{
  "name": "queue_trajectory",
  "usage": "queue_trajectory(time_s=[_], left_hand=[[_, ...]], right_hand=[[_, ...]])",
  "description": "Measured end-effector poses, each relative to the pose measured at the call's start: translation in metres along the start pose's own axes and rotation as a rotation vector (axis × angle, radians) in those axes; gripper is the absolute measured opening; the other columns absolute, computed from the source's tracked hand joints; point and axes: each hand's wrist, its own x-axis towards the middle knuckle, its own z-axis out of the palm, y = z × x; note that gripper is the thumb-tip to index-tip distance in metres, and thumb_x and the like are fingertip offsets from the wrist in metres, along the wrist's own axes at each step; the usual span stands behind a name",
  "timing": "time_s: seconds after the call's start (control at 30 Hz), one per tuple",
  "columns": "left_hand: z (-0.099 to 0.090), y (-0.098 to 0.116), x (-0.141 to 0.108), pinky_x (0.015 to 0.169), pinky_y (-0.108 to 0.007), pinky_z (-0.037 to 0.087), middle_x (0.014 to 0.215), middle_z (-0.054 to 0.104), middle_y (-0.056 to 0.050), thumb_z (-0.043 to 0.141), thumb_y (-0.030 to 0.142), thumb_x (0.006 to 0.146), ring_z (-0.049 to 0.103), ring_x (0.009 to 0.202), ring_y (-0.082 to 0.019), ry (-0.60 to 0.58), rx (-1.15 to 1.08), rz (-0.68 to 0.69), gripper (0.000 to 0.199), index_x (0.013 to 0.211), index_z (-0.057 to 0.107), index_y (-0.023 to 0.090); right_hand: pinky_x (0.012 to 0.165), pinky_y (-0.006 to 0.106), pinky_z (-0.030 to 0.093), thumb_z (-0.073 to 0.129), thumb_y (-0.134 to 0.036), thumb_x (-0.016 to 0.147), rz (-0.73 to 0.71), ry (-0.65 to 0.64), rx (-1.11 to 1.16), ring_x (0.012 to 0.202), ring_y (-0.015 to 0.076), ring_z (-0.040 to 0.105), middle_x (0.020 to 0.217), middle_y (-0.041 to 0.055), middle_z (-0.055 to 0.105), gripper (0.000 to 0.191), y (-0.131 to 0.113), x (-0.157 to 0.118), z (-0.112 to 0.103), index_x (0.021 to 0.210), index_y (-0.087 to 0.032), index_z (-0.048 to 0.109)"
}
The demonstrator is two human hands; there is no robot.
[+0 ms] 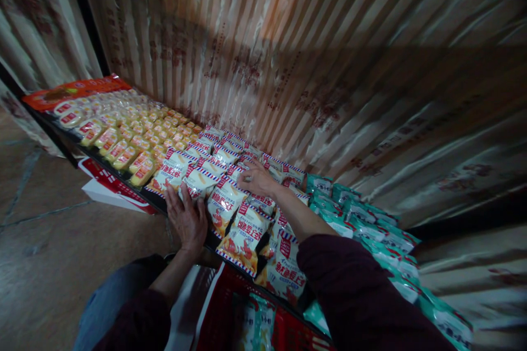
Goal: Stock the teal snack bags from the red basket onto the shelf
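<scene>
1. Head view: A person's left hand (pixel 189 225), left of the red crate (pixel 288 332), rests with its grip open against the near ends of white snack packets (pixel 247 230); a light touch should avoid dragging neighbours.
2. Beyond the crate, the right hand (pixel 259 178) bends its fingers over packets farther back; whether its grip holds one, the view cannot tell.
3. The white packets overlap just beyond the crate, where gentle fingertips at sealed edges likely spare the contents.
4. Teal packets (pixel 362 211) lie to the crate's right, best kept clear of the forearm.
</scene>
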Motion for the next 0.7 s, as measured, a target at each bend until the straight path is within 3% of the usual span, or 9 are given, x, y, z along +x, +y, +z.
queue_trajectory(time_s=[0.1, 0.2, 0.37, 0.5, 0.7], left_hand=[[0.0, 0.0, -0.001, 0.113, -0.054, 0.018, 0.156, 0.009, -0.017, 0.05, 0.033, 0.09, 0.007, 0.143, -0.033, 0.017, -0.022, 0.011, 0.068, 0.148, 0.017, 0.017], [-0.002, -0.002, -0.003, 0.113, -0.054, 0.016, 0.156, 0.007, -0.014, 0.05, 0.031, 0.09, 0.004, 0.143, -0.032, 0.034, -0.065, 0.034, 0.068, 0.148, 0.016, 0.021], [-0.005, -0.005, -0.005, 0.112, -0.057, 0.017, 0.157, 0.004, -0.008, 0.048, 0.025, 0.091, 0.004, 0.143, -0.032, 0.051, -0.097, 0.076, 0.06, 0.145, 0.023, 0.029], [-0.003, -0.004, -0.003, 0.111, -0.057, 0.018, 0.158, 0.004, -0.006, 0.047, 0.023, 0.091, 0.006, 0.143, -0.033, 0.026, -0.078, 0.088, 0.056, 0.143, 0.029, 0.03], [-0.001, -0.003, -0.001, 0.112, -0.055, 0.018, 0.157, 0.005, -0.007, 0.048, 0.022, 0.09, 0.005, 0.143, -0.032, 0.023, -0.043, 0.115, 0.059, 0.144, 0.027, 0.029]], right_hand=[[0.114, 0.048, 0.019, 0.057, -0.023, 0.081, -0.069, 0.05, -0.005, 0.124, 0.0226, 0.048, 0.107, 0.0075, 0.068, 0.014, -0.002, 0.006, -0.003, 0.08, -0.02, 0.07], [0.115, 0.043, 0.019, 0.049, -0.018, 0.085, -0.113, 0.093, -0.001, 0.118, 0.0185, 0.053, 0.109, 0.0062, 0.068, 0.022, -0.008, 0.016, -0.005, 0.094, -0.018, 0.069], [0.112, 0.04, 0.027, 0.045, -0.009, 0.083, -0.109, 0.087, 0.0, 0.128, 0.018, 0.042, 0.12, 0.0021, 0.063, 0.038, -0.024, 0.03, 0.001, 0.114, -0.022, 0.063], [0.106, 0.042, 0.034, 0.046, -0.011, 0.084, -0.038, 0.034, -0.025, 0.129, 0.0219, 0.041, 0.118, 0.005, 0.064, 0.039, -0.035, 0.037, 0.012, 0.116, -0.026, 0.063], [0.106, 0.041, 0.033, 0.045, -0.012, 0.084, -0.002, -0.007, -0.058, 0.13, 0.0227, 0.041, 0.12, 0.0061, 0.064, 0.04, -0.037, 0.037, 0.013, 0.117, -0.025, 0.063]])
